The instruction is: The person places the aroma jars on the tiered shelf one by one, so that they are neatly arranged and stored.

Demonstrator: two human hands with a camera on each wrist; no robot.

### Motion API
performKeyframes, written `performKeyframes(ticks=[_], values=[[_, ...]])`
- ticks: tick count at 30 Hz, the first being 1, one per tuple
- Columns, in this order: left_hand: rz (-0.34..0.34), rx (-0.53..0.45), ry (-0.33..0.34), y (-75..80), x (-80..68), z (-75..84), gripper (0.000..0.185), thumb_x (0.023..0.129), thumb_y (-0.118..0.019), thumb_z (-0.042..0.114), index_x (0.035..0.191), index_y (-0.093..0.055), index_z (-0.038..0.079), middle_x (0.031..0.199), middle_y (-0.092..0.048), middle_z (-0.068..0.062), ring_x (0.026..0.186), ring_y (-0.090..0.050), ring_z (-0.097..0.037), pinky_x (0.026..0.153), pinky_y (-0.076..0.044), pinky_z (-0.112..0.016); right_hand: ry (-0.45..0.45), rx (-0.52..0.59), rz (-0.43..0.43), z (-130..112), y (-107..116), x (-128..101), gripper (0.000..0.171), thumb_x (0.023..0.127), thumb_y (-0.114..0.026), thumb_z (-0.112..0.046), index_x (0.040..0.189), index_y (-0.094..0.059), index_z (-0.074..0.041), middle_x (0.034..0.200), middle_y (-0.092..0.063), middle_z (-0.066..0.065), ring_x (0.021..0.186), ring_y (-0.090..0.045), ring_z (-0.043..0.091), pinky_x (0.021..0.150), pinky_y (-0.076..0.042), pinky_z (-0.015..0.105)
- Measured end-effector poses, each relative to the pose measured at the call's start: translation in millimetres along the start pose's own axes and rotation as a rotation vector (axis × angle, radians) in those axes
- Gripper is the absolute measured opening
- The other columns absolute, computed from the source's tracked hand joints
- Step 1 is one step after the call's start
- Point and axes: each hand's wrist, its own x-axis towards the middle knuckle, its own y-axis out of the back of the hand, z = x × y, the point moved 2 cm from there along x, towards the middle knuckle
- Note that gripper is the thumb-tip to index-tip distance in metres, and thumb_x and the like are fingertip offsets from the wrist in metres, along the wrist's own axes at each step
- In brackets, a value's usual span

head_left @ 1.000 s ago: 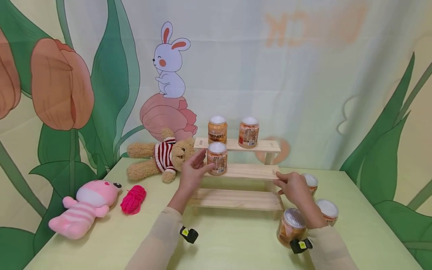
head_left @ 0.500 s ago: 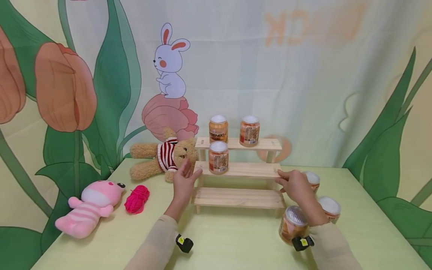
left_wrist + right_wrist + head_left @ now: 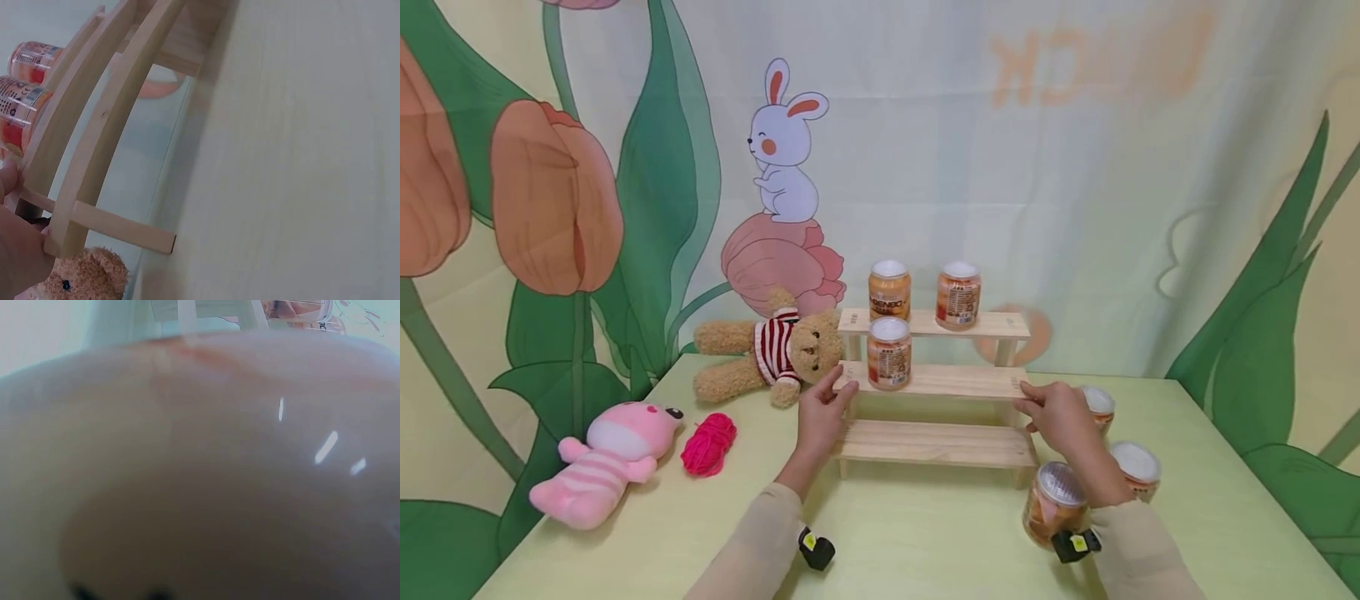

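Observation:
A three-tier wooden display stand [image 3: 936,442] stands on the table. My right hand [image 3: 1060,417] pinches the right end of its middle shelf. At the left end of that shelf, my left hand [image 3: 820,417] grips the board between thumb and fingers; the left wrist view shows this hand [image 3: 22,250] at the stand's end. One jar of orange fruit [image 3: 889,354] sits upright on the middle shelf, near the left hand. Two more, a left jar [image 3: 890,292] and a right jar [image 3: 958,296], stand on the top shelf. A blurred close surface fills most of the right wrist view.
Around my right forearm stand a front jar [image 3: 1054,504], a side jar [image 3: 1137,467] and a back jar [image 3: 1099,407]. Left of the stand lie a teddy bear [image 3: 775,348], a ball of pink yarn [image 3: 709,446] and a pink plush toy [image 3: 606,467]. A printed curtain [image 3: 1000,167] hangs behind.
My left hand has let go of the jar on the middle shelf, drawn left, and come to the shelf's left end. My right hand stays at the right end.

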Motion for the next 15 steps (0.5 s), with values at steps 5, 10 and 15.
performKeyframes(ticks=[5,10,15], values=[[0.009,0.007,-0.012,-4.8,1.6,-7.7,0.054,0.096,-0.070,0.014,0.144,-0.051,-0.001,0.099,-0.072,-0.021,0.074,-0.060,-0.007,0.060,-0.047,-0.019,-0.004,0.008,-0.003,-0.7,1.5,-0.5,0.042,0.098,-0.066,-0.013,0.135,-0.057,0.003,0.106,-0.072,0.021,0.061,-0.069,0.021,0.042,-0.035,0.028],[0.071,0.032,0.002,-7.4,-3.2,-4.8,0.049,0.094,-0.072,0.017,0.139,-0.058,0.001,0.086,-0.071,-0.014,0.067,-0.057,-0.010,0.051,-0.042,-0.019,0.000,0.006,-0.001,-0.5,2.4,-0.3,0.041,0.097,-0.067,-0.013,0.135,-0.057,0.002,0.105,-0.073,0.020,0.058,-0.066,0.015,0.041,-0.034,0.028],[0.152,0.038,-0.019,-10.0,-6.4,-4.5,0.040,0.091,-0.076,0.015,0.127,-0.068,0.001,0.086,-0.073,-0.013,0.064,-0.057,-0.010,0.050,-0.042,-0.018,-0.003,0.014,0.002,-0.8,2.3,-1.4,0.041,0.097,-0.067,-0.013,0.134,-0.058,0.003,0.107,-0.072,0.021,0.056,-0.065,0.012,0.041,-0.034,0.028]])
